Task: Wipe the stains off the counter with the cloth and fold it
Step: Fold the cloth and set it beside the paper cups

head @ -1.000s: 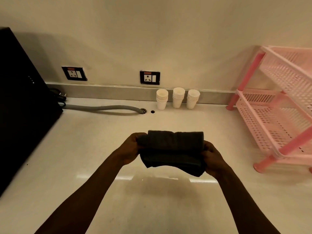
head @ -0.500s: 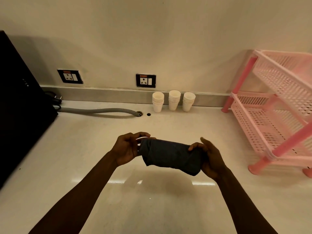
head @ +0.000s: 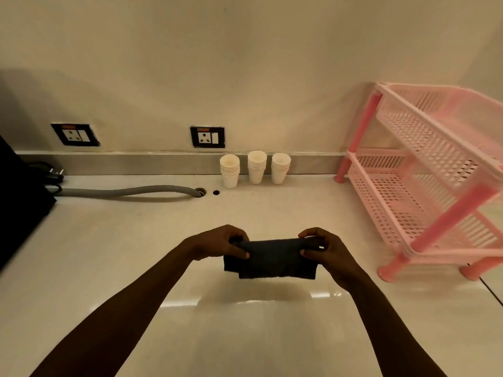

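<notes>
A: What takes up most of the view?

B: The counter (head: 109, 268), pale and glossy, running back to a cream wall (head: 245, 63). A black appliance (head: 19, 202) fills the left edge.

A: And on the right?

B: A pink rack (head: 424, 186) with two slotted tiers, standing on the counter on darker pink legs.

A: Where is the cloth?

B: The cloth (head: 272, 259) is dark, folded into a small rectangle of several layers, and held up in the air above the middle of the counter, its shadow on the surface below. It is stretched between the two hands.

A: How do the hands hold it?

B: The left hand (head: 217, 242) pinches the cloth's upper left corner, thumb in front and fingers curled behind. The right hand (head: 324, 248) pinches the upper right corner the same way. Both are closed on the cloth, and the lower edge hangs free.

A: Anything smaller at the back?

B: A grey hose (head: 122, 191) lies along the counter from the appliance to a hole. Three stacks of white cups (head: 255, 167) stand against the wall, just right of that hole. Two sockets (head: 208, 136) sit in the wall above.
</notes>
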`<action>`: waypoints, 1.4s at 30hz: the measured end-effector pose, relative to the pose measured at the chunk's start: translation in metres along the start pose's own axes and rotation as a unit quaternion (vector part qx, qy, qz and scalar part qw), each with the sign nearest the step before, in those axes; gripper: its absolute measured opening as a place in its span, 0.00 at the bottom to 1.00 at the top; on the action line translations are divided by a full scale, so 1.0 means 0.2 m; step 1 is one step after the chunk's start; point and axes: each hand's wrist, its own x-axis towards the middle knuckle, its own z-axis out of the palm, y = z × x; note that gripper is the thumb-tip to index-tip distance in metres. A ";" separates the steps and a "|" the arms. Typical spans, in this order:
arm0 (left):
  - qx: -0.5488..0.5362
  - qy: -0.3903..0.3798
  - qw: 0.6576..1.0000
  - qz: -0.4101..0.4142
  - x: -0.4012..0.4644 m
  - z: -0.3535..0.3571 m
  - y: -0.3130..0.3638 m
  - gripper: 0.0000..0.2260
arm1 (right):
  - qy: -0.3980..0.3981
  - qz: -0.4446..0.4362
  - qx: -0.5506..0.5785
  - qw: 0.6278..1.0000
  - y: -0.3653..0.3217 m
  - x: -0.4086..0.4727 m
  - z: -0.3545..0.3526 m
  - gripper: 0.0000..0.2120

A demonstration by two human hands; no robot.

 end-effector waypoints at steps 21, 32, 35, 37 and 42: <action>-0.198 0.316 0.926 -0.063 1.34 0.01 0.56 0.08 | 0.278 0.097 -0.049 0.955 0.05 1.03 -0.67 0.19; -0.031 0.390 0.920 0.019 1.57 0.17 0.39 0.13 | 0.266 0.080 -0.273 0.921 0.27 1.29 -0.74 0.19; 0.086 0.419 0.901 0.066 1.59 0.23 0.32 0.12 | 0.307 0.042 -0.410 0.858 0.32 1.26 -0.72 0.15; 0.174 0.387 0.899 0.105 1.61 0.23 0.29 0.15 | 0.290 -0.017 -0.474 0.831 0.35 1.23 -0.69 0.14; 0.280 0.252 0.924 0.063 1.65 0.22 0.25 0.22 | 0.180 -0.022 -0.514 0.838 0.40 1.19 -0.66 0.14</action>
